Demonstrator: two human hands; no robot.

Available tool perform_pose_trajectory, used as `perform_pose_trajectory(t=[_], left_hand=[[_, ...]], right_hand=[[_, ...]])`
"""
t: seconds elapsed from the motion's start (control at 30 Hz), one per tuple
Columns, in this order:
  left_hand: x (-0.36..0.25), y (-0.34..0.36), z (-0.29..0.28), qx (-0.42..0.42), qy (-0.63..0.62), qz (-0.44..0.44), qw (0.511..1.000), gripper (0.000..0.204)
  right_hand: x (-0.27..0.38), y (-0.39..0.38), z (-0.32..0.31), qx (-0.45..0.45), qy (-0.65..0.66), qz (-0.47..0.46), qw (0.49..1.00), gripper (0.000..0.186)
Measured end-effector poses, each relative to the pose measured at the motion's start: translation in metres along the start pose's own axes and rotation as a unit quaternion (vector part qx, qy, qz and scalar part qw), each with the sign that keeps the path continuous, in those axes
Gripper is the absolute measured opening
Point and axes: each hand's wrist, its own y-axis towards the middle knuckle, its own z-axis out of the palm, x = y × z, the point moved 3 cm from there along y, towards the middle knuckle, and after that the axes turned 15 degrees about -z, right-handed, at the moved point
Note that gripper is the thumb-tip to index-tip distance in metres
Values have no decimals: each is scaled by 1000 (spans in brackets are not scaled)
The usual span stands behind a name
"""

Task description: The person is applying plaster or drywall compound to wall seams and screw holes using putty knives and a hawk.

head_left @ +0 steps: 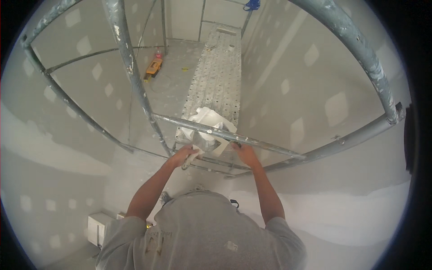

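My left hand is closed round the plaster-smeared handle of a broad putty knife, whose greyish blade points away from me. Closed too, my right hand grips the dark handle of a second putty knife, with its pale blade angled in toward the first. The two blades sit close together; I cannot tell whether they touch. Just beyond them, a white plastic container, apparently cut open, rests on the near end of a perforated metal plank. A scaffold rail crosses in front and hides part of the blades and container.
Curved, paint-spattered scaffold tubes rise left and right of me. An orange tool or case lies on the floor beyond. White boxes stand at lower left. Plasterboard walls with filler patches surround the scaffold. Something blue hangs at the far end.
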Motion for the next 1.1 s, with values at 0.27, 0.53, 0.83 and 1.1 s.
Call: perform_pose_trajectory(t=[0.27, 0.53, 0.83, 1.1], left_hand=[[-48, -19, 19, 84, -6, 3, 996, 28], [-61, -54, 19, 96, 68, -6, 993, 31], [-23, -54, 8, 32, 17, 3, 999, 35], [-2, -22, -8, -5, -13, 8, 1000, 35]], right_hand=[[26, -14, -8, 63, -274, -283, 917, 39], [4, -21, 0, 59, -320, -359, 875, 45], [-75, 7, 19, 108, -241, -155, 952, 42], [-47, 32, 19, -54, 475, 14, 878, 27]])
